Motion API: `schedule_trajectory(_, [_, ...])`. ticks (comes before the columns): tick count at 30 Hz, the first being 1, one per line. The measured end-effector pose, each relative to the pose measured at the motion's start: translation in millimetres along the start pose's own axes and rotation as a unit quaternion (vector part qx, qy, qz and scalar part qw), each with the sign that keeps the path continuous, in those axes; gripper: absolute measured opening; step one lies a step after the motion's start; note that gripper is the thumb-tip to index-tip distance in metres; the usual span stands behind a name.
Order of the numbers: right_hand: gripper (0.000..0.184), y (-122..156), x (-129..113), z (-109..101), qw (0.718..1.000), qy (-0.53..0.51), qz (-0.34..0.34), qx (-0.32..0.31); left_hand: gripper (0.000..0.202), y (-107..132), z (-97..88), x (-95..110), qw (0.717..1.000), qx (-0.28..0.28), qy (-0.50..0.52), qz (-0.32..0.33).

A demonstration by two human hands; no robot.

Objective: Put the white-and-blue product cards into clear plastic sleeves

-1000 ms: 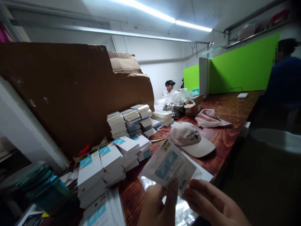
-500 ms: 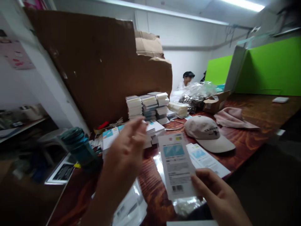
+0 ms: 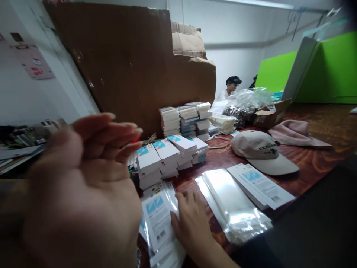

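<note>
My left hand is raised close to the camera, palm up, fingers stretched out and empty. My right hand lies flat on a pile of bagged printed cards at the near edge of the wooden table. To its right lies a stack of clear plastic sleeves, and beside that a stack of printed cards. Behind them stand several stacks of small white boxes.
A beige cap and a pink cloth lie on the table further back. A large brown cardboard sheet leans behind the box stacks. A seated person works at the far end beside a plastic bag and green partitions.
The view turned left and down. My right hand put down the card it held and now rests on the bagged pile. My left hand rose close to the camera, open.
</note>
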State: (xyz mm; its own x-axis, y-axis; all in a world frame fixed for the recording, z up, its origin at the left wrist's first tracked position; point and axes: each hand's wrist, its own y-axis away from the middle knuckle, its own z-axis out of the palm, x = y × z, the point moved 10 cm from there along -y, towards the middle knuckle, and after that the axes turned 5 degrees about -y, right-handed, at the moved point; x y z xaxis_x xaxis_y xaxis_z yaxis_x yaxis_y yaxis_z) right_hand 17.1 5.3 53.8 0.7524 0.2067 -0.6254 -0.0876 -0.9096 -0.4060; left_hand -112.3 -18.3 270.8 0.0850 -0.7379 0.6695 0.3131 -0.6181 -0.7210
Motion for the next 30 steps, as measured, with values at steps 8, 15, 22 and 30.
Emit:
schedule_trajectory(8, [0.047,36,173,-176,0.923,0.138,0.147,0.328,0.061,97,146.5,-90,0.816,-0.465,-0.342,-0.027])
schedule_trajectory(15, [0.078,65,281,-170,0.910,0.088,0.329,0.235,0.057,179,174.0,-206,0.634,-0.583,-0.504,-0.064])
schedule_trajectory(22, [0.060,64,268,-181,0.904,0.024,0.314,0.289,0.024,175,175.4,-213,0.617,-0.606,-0.495,-0.079])
schedule_trajectory(30, [0.045,72,257,-182,0.887,-0.056,0.320,0.328,0.048,178,173.2,-223,0.610,-0.599,-0.512,-0.082])
